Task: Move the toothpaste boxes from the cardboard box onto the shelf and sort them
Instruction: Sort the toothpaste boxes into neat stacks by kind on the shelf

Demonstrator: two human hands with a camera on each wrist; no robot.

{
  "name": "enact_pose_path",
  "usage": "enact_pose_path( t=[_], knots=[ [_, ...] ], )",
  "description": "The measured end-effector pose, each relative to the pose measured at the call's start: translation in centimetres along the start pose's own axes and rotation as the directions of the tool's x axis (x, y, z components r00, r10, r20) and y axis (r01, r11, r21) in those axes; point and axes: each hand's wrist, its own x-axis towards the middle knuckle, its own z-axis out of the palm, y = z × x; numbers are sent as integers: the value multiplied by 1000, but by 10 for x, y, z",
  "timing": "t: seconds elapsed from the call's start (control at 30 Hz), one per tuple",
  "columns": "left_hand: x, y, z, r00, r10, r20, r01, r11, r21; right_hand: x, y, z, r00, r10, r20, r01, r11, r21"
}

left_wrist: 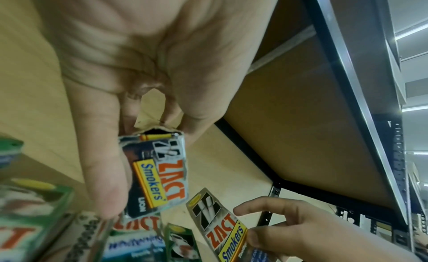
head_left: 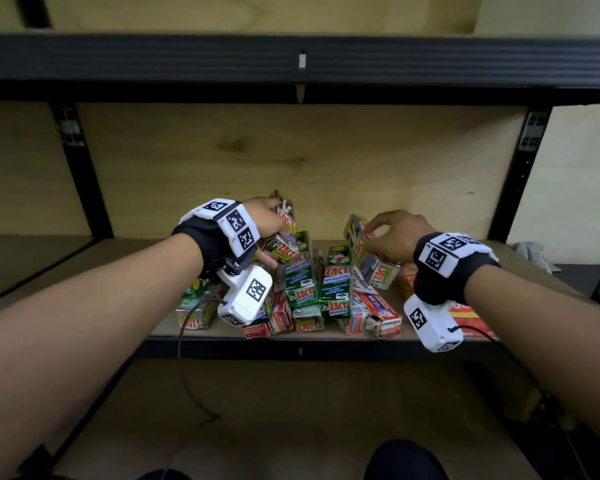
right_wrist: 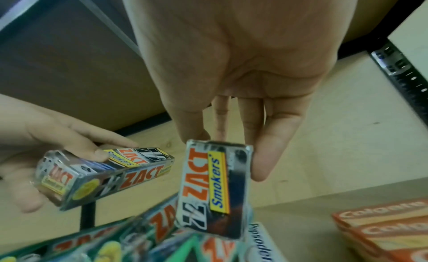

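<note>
Both hands are over a heap of toothpaste boxes on the wooden shelf (head_left: 520, 271). My left hand (head_left: 277, 233) grips two silver-black Zact Smokers boxes (head_left: 286, 220) together, lifted above the left of the heap; in the right wrist view they lie stacked as Zact Smokers boxes (right_wrist: 104, 174). My right hand (head_left: 371, 237) pinches one more Zact Smokers box (head_left: 364, 247) by its upper end, with the lower end down among the pile. The left wrist view shows a held box (left_wrist: 157, 174) with a torn top flap. No cardboard box is in sight.
Green Zact Whitening boxes (head_left: 336, 282) lean in the middle of the heap. White-red Pepsodent boxes (head_left: 374, 306) lie beside them and orange Colgate boxes (right_wrist: 382, 229) lie flat to the right. An upper shelf beam (head_left: 302, 60) hangs overhead. Black uprights (head_left: 527, 168) flank the bay.
</note>
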Motion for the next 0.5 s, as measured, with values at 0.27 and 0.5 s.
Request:
enact_pose_path(
  t=[0.27,0.5],
  knots=[
    [-5,-33,-49,998,-30,-51,31,1000,7,6,-70,21,997,-81,16,77,980,182],
    [-8,-71,-64,995,-36,-89,48,991,126,11,-115,50,990,-117,83,92,962,256]
  ],
)
